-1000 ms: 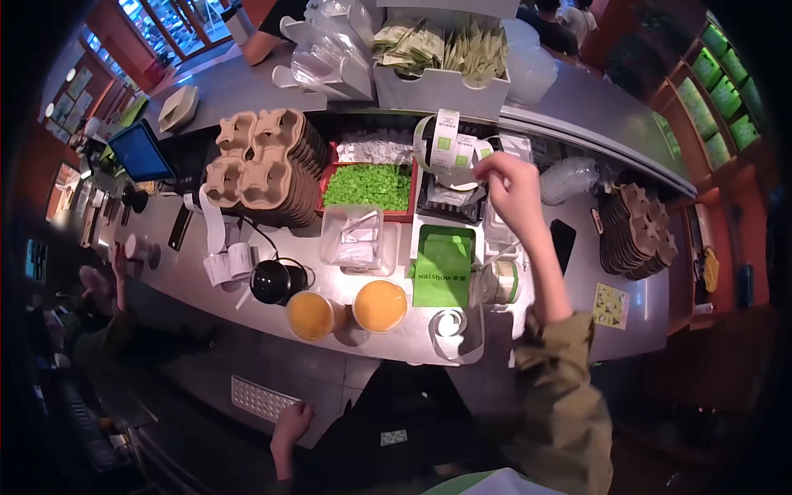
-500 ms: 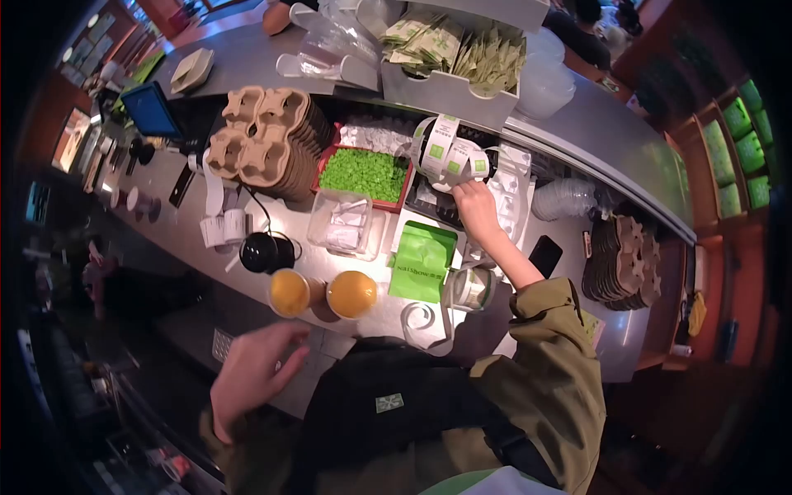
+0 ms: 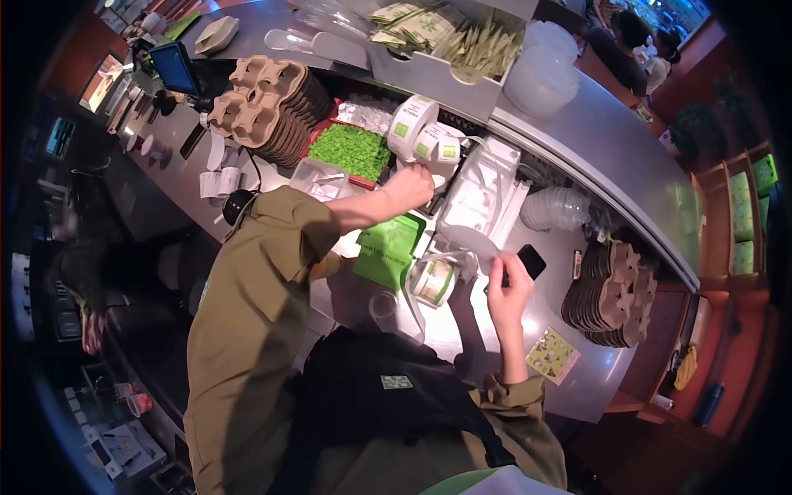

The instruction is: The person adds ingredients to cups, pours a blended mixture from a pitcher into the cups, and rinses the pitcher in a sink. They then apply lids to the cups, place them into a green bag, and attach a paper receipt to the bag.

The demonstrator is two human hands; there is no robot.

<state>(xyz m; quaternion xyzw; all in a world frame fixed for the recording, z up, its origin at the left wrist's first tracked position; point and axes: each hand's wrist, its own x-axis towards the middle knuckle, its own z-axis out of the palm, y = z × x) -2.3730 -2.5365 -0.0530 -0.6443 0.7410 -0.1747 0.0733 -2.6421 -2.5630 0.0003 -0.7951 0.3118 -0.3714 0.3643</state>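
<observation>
My left hand (image 3: 410, 186) reaches across the counter to the white label rolls (image 3: 414, 124). Its fingers are closed against the lower roll; what they pinch is hidden. Below its wrist lies a green packet (image 3: 386, 252). My right hand (image 3: 510, 285) is closed at thumb and forefinger on the edge of a pale, thin piece (image 3: 470, 241), whose kind I cannot tell. A black phone (image 3: 530, 261) is just beyond that hand. A clear round container (image 3: 432, 281) stands left of it. My left sleeve covers the place of the orange drinks; a sliver of orange (image 3: 327, 266) shows.
Cardboard cup carriers are stacked at left (image 3: 268, 103) and right (image 3: 615, 289). A red tray (image 3: 363, 180) holds green pieces. Behind stands a box of sachets (image 3: 450, 62), beside clear lids (image 3: 544, 70). Another person's hand (image 3: 92, 330) shows at far left.
My left hand has moved from the lower left up to the rolls, its arm now crossing the counter. My right hand has left the rolls and come back lower right. The view has shifted.
</observation>
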